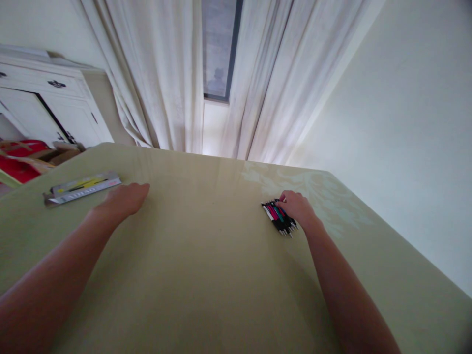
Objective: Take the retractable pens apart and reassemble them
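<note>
right grip [298,206], pinching or not i can't tell, overlaps slim black, white, pink and teal pens [277,216].

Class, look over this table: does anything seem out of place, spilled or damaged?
Nothing looks spilled. The box seems slightly odd: its left end appears open. The pens at the right hand lie bunched side by side.

Arms [342,280] outstretched, well apart; left hand [127,199] loosely curled; right hand [296,207] curled inward.

The head view looks forward and down across the nearby table [206,246] toward the curtains [162,73].
</note>
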{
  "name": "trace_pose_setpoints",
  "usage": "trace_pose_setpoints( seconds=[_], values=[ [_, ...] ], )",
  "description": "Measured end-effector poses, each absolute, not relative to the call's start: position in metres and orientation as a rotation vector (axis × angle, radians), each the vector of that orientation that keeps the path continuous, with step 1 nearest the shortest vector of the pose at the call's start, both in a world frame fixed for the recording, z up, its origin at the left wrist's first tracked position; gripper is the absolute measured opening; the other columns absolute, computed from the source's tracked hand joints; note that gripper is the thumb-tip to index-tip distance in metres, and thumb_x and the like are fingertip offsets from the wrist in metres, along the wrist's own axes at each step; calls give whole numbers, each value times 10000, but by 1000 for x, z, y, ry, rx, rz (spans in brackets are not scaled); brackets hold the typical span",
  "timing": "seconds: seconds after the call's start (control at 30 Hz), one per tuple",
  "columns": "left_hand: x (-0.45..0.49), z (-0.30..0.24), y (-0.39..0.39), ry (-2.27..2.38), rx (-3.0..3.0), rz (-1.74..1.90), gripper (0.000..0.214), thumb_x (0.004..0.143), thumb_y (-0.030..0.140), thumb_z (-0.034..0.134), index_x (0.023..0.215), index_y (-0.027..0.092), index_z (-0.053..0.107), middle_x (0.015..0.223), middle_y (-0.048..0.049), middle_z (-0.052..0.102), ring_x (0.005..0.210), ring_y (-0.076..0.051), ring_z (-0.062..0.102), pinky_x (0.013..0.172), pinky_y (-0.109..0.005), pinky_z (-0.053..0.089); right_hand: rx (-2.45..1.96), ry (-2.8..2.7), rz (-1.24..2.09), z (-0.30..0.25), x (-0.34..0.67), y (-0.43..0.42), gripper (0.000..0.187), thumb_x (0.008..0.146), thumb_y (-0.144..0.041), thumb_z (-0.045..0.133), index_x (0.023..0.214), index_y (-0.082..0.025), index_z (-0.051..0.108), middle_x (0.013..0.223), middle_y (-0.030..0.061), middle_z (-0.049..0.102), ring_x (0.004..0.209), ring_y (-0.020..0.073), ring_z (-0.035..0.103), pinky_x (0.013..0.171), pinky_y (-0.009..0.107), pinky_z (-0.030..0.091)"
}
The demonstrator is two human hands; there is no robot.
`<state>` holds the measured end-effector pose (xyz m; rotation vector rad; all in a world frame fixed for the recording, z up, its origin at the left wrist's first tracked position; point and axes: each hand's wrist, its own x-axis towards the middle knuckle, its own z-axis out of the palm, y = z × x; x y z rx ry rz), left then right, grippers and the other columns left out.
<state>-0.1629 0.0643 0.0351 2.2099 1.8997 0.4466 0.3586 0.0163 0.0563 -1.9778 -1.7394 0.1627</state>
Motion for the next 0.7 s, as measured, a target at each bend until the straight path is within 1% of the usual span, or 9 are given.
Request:
trace_pose_setpoints(
  seconds=[0.03, 0.1, 0.13, 0.2, 0.27, 0.37, 0.47, 0.6, 0.7],
  values=[
    [-154, 37, 64, 1873, 2246, 371, 37, 763, 197, 655, 759, 164, 639, 743, -126, 694, 824, -328, 670, 773, -396, 465, -1926, -1754, 183, 58, 348, 16, 219, 719, -234, 826, 635, -219, 625, 638, 41, 593, 642, 196, 538, 667, 334, 361],
    [-127, 45, 59, 1631, 2270, 352, 168, 748, 190, 651, 912, 177, 686, 833, -99, 741, 829, -282, 695, 771, -348, 485, -1790, -1801, 237, 57, 317, 12, 133, 816, -308, 769, 750, -230, 684, 711, 33, 650, 661, 181, 565, 688, 321, 387],
    [-111, 49, 55, 1466, 2237, 421, 200, 769, 235, 654, 960, 188, 695, 847, -78, 752, 814, -259, 705, 760, -329, 501, -1694, -1837, 297, 54, 297, 8, 139, 864, -360, 729, 802, -239, 700, 735, 24, 668, 664, 170, 577, 687, 309, 403],
    [-76, 55, 43, 1209, 2142, 602, 264, 817, 350, 665, 1036, 206, 701, 917, -65, 762, 829, -235, 716, 750, -317, 533, -1432, -1886, 576, 45, 257, -4, 230, 922, -450, 657, 921, -229, 718, 768, 21, 679, 654, 157, 576, 656, 292, 415],
    [-43, 54, 29, 1048, 1986, 736, 283, 824, 401, 695, 1021, 198, 702, 986, -75, 761, 861, -226, 721, 765, -326, 560, -1305, -1859, 849, 32, 224, -17, 348, 901, -502, 676, 1111, -224, 693, 851, 19, 689, 653, 140, 582, 624, 270, 429],
    [-8, 40, 13, 973, 1743, 940, 341, 820, 409, 734, 1071, 186, 677, 997, -78, 746, 856, -216, 722, 764, -345, 588, -1197, -1819, 1053, 15, 201, -32, 370, 868, -476, 723, 1125, -211, 695, 841, 10, 685, 658, 129, 577, 607, 250, 429],
    [7, 19, 3, 938, 1557, 1089, 393, 822, 426, 742, 1111, 176, 651, 1048, -94, 723, 859, -211, 715, 748, -356, 605, -1129, -1823, 1123, 8, 203, -35, 292, 889, -461, 705, 1037, -210, 726, 806, 2, 681, 629, 115, 524, 574, 237, 382],
    [12, 3, -3, 885, 1527, 1072, 431, 828, 435, 752, 1164, 191, 639, 1009, -78, 722, 902, -206, 706, 788, -342, 589, -1114, -1752, 1158, 9, 209, -30, 245, 874, -441, 716, 886, -196, 715, 678, -29, 611, 566, 102, 453, 526, 233, 322],
    [12, 0, -5, 871, 1548, 1049, 405, 844, 440, 742, 1153, 198, 644, 1006, -72, 721, 899, -193, 693, 781, -319, 573, -1109, -1601, 1208, 9, 209, -27, 238, 853, -423, 722, 824, -194, 666, 668, -32, 609, 556, 102, 472, 517, 226, 349]
  ],
)
